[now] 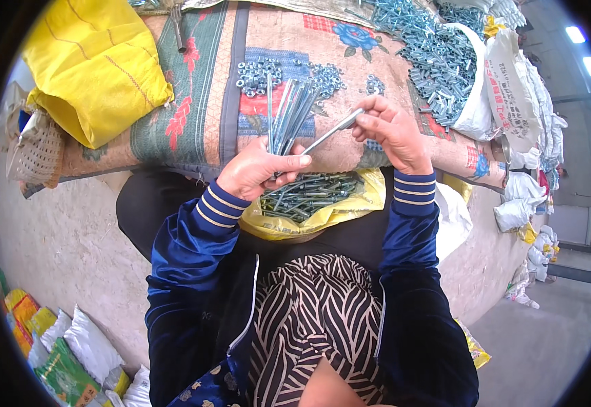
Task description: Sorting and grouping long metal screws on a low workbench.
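By the near edge of the counter (200, 102), my left grip (256, 167) clasps a bundle of rods (294, 115), my right grip (396, 136) pinches one rod (332, 133), and this single-rod step, I judge, next calls for steadiness.

Left hand (263, 169) curled in a grip; right hand (395, 133) near it, pinching

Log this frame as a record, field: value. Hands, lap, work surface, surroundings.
left hand: holds upright bundle of metal rods
right hand: pinches single rod, slanted
lap: open yellow bag with bolts
work surface: patterned quilt, piles of nuts
upper left: yellow sack
upper right: white sack, metal parts
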Motion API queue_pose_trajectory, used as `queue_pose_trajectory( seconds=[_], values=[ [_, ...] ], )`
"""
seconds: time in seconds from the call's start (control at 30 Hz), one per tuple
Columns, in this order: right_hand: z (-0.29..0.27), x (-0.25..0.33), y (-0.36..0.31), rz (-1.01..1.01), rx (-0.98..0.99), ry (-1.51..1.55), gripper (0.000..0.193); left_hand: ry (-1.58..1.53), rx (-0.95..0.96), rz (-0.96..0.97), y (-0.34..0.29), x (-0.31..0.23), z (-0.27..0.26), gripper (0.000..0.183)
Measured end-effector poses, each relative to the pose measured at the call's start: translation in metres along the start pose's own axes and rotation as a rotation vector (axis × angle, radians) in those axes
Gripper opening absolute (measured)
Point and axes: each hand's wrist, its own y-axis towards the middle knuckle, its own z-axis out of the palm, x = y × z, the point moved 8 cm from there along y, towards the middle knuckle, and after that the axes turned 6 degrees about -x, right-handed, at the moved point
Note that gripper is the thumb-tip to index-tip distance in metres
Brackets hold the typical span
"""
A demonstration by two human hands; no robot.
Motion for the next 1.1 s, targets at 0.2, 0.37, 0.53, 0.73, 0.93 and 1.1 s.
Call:
queue_pose_trajectory(
  seconds=[0.2,0.37,0.53,0.73,0.93,1.1],
  values=[
    [0.053,-0.027,-0.004,-0.056,-0.132,0.000,0.022,-0.104,-0.066,0.050,0.001,-0.008,-0.001,0.023],
    [0.078,0.001,-0.012,-0.203,0.100,-0.248,0.026,-0.138,-0.091,0.062,-0.001,-0.007,-0.010,0.026],
    [-0.073,-0.003,0.022,-0.481,-0.516,-0.746,0.016,-0.105,-0.090,0.125,0.002,-0.015,-0.010,0.021],
    [-0.057,0.005,0.028,-0.563,-0.546,-1.134,0.016,-0.138,-0.148,0.142,-0.005,-0.020,-0.019,0.022],
    [-0.036,0.004,0.076,-0.483,-0.437,-0.891,0.021,-0.149,-0.179,0.148,-0.007,-0.026,-0.026,0.025],
    [-0.026,-0.005,0.086,-0.432,-0.479,-1.239,0.019,-0.186,-0.129,0.189,-0.006,-0.028,-0.029,0.024]
  ],
)
